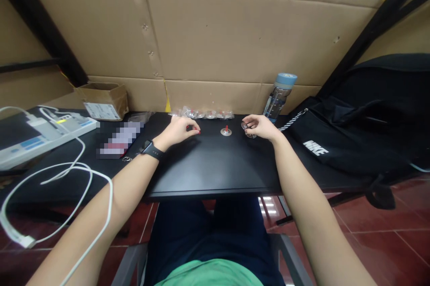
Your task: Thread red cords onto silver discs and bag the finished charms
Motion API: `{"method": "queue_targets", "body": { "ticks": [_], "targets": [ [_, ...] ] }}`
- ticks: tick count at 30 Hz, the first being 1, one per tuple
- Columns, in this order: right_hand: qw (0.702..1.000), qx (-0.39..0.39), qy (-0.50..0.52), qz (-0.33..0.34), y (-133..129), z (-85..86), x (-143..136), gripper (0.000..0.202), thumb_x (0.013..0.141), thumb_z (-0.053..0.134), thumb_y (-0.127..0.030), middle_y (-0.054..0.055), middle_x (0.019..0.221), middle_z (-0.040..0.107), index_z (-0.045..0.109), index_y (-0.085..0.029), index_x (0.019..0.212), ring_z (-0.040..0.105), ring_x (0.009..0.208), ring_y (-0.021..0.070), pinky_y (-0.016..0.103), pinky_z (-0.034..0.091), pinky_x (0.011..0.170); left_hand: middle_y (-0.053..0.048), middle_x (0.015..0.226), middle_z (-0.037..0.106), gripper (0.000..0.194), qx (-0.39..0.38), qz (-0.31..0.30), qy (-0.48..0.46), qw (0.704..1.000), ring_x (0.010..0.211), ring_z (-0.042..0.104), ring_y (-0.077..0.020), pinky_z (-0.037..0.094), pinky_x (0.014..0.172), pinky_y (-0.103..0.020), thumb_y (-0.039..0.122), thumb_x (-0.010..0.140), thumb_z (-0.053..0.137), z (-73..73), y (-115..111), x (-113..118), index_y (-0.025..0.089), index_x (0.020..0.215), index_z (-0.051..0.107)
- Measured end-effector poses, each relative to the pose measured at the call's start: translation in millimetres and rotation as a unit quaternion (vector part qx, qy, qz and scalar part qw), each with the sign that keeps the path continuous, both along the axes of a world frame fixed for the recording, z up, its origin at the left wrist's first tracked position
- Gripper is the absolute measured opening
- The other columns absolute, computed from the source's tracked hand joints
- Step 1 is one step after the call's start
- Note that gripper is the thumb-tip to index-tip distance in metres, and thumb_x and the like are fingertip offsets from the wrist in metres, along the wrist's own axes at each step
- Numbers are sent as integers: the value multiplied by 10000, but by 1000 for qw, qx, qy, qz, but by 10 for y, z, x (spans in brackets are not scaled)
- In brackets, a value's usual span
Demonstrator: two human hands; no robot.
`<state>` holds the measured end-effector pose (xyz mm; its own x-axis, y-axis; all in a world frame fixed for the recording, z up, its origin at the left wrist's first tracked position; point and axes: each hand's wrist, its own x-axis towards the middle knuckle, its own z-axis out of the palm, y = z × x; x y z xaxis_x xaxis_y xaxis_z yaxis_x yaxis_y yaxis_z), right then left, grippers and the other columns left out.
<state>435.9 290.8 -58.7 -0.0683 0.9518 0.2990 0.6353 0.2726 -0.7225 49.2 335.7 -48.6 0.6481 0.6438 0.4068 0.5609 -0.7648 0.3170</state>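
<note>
My left hand [181, 131] hovers over the black table at centre left, its fingers pinched on a small red piece [199, 132] that peeks out at the fingertips. Between my hands a clear round disc with a red peg [226, 132] lies flat, the peg pointing up. My right hand [261, 127] is closed on a clear disc [244, 125] held at its fingertips. Just beneath those fingers another clear disc [251, 135] is partly hidden. Behind my left hand, several clear plastic packets [208, 114] with red bits line the back of the table.
A blue-lidded bottle [278, 97] leans by the cardboard wall, beside a black bag [316, 138]. To the left are an open cardboard box [104, 100], a blurred-out flat item [121, 140], a power strip [43, 138] and a white cable [90, 169] looping over my left forearm.
</note>
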Motion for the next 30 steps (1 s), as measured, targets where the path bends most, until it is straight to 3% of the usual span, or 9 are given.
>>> {"method": "queue_targets", "body": {
  "ticks": [4, 10, 14, 17, 23, 30],
  "targets": [
    [998, -5, 50, 25, -45, 53, -132, 386, 665, 810, -256, 106, 1006, 792, 763, -151, 1033, 737, 817, 211, 333, 631, 745, -4, 897, 798, 191, -3, -7, -16, 1000, 854, 734, -197, 483, 904, -337, 394, 938, 648, -21, -10, 19, 246, 895, 760],
    [998, -21, 53, 37, -140, 121, -330, 464, 725, 823, -348, 107, 1136, 768, 725, -176, 1144, 717, 679, 159, 237, 538, 536, -10, 905, 806, 149, -20, -19, -53, 998, 848, 747, -195, 507, 886, -334, 356, 910, 683, -2, -66, 49, 231, 855, 743],
    [993, -15, 72, 89, -203, 141, -562, 464, 730, 825, -305, 93, 1202, 742, 721, -198, 1169, 762, 791, 189, 276, 598, 674, -6, 882, 811, 166, -30, -31, -83, 996, 823, 746, -194, 516, 877, -345, 383, 885, 743, -31, -57, 76, 232, 817, 745],
    [981, -29, 141, 130, -243, 117, -766, 433, 753, 826, -298, 84, 1206, 725, 715, -216, 1164, 774, 894, 223, 336, 641, 780, -17, 903, 816, 190, -41, -28, -125, 991, 848, 748, -207, 534, 877, -355, 407, 866, 773, -60, -69, 128, 229, 804, 755],
    [936, -71, 289, 190, -269, -8, -1070, 458, 725, 887, -317, 68, 1297, 666, 685, -250, 1131, 768, 1046, 264, 392, 688, 818, -56, 965, 824, 243, -99, -25, -200, 975, 911, 764, -242, 564, 922, -389, 416, 846, 806, -57, -181, 295, 225, 996, 819],
    [917, -78, 331, 210, -268, -64, -1175, 514, 697, 930, -335, 62, 1262, 693, 690, -269, 1147, 760, 1022, 250, 437, 687, 851, -33, 970, 804, 111, -34, -25, -205, 978, 981, 700, -242, 521, 966, -406, 340, 904, 759, -77, -238, 373, 251, 934, 819]
  ]
}}
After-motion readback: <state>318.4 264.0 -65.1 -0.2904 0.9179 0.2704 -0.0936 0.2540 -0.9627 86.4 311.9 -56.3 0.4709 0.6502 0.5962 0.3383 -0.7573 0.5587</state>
